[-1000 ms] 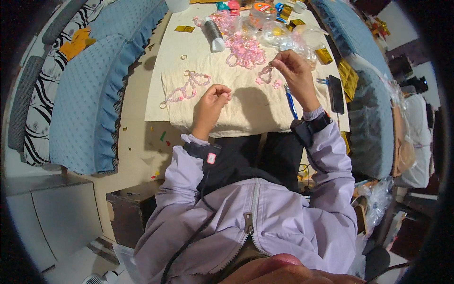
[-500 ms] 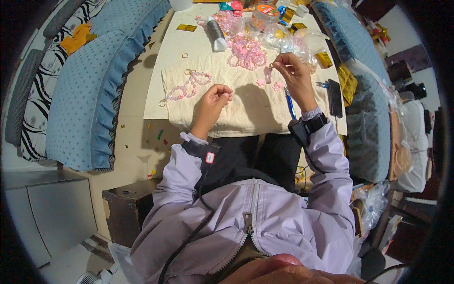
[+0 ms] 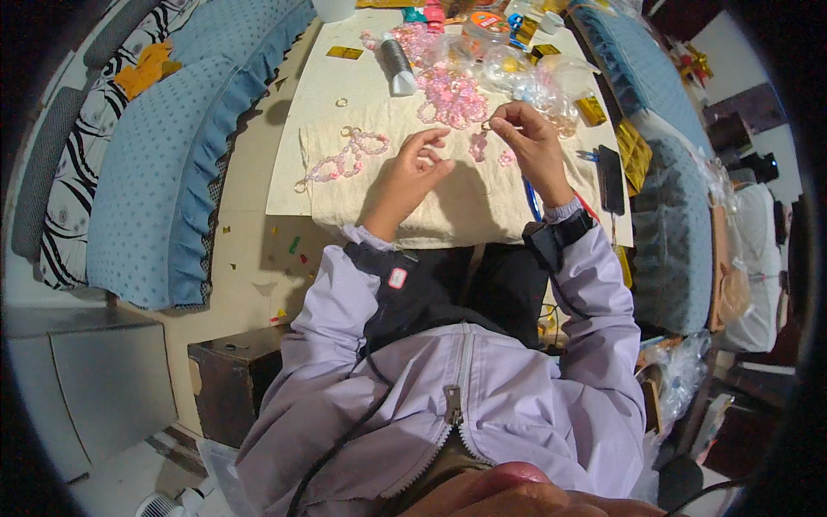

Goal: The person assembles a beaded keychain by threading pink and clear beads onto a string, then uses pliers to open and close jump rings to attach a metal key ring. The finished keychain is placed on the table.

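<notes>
– Looking at your right hand [image 3: 527, 142], what are its fingers holding?
– Thumb and finger are pinched together on a small gold ring [image 3: 486, 125]; from it a short pink bead strand [image 3: 479, 148] hangs down over the cloth [image 3: 345, 205]. I cannot tell if its lower end touches the cloth.
– And your left hand [image 3: 413, 179]?
– Its fingers are half curled, with the thumb apart from them, to the left of the strand.
– What lies near you?
– Farther left, a beaded chain [image 3: 332, 166]; just beyond the strand, a pink bead pile [image 3: 454, 96]; beside your right wrist, a blue tool [image 3: 531, 201].
</notes>
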Demonstrator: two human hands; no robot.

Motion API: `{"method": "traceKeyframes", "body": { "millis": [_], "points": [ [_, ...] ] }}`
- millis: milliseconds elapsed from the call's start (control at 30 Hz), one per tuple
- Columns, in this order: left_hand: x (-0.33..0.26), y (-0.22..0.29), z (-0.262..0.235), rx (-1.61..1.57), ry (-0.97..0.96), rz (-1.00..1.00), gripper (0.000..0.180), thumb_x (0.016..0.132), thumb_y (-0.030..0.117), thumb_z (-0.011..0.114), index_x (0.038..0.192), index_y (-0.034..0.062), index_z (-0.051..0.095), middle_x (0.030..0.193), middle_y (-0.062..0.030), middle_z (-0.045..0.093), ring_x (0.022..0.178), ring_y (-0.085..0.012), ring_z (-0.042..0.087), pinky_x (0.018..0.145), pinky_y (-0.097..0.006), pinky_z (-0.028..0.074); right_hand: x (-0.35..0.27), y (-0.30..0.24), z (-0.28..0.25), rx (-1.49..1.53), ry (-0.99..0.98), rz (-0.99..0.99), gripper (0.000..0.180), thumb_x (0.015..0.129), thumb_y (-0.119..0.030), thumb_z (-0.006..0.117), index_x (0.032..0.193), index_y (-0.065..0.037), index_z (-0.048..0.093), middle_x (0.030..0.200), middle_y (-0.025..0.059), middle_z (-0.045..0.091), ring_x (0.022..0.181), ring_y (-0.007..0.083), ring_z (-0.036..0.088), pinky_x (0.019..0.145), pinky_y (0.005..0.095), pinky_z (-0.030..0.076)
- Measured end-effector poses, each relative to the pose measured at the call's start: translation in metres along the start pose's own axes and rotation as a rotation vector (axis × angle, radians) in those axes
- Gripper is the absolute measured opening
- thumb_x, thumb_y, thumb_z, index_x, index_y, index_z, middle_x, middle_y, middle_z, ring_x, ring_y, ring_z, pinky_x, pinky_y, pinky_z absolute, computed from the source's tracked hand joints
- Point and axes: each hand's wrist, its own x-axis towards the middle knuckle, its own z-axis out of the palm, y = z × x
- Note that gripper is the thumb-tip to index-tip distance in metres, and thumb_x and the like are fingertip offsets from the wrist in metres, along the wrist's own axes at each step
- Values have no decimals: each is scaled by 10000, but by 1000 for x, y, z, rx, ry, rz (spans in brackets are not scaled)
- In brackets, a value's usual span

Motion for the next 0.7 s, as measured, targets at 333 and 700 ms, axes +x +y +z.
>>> {"method": "traceKeyframes", "body": {
  "millis": [333,700],
  "points": [
    [21,18,37,17,-9,46,239,891,93,759,1105,43,663,1012,-20,638,791,-79,591,691,-226,477,-16,-5,3,87,-19,44,147,969,-150,717,1001,-16,666,894,-14,661,832,68,590,783,242,496],
    [23,61,36,-108,-88,-81,134,965,160,658,939,34,623,832,10,615,744,-58,548,666,-239,464,-38,-17,0,-6,79,-51,143,946,-125,734,1009,-18,664,868,0,662,793,74,601,719,249,502]
  ]
}}
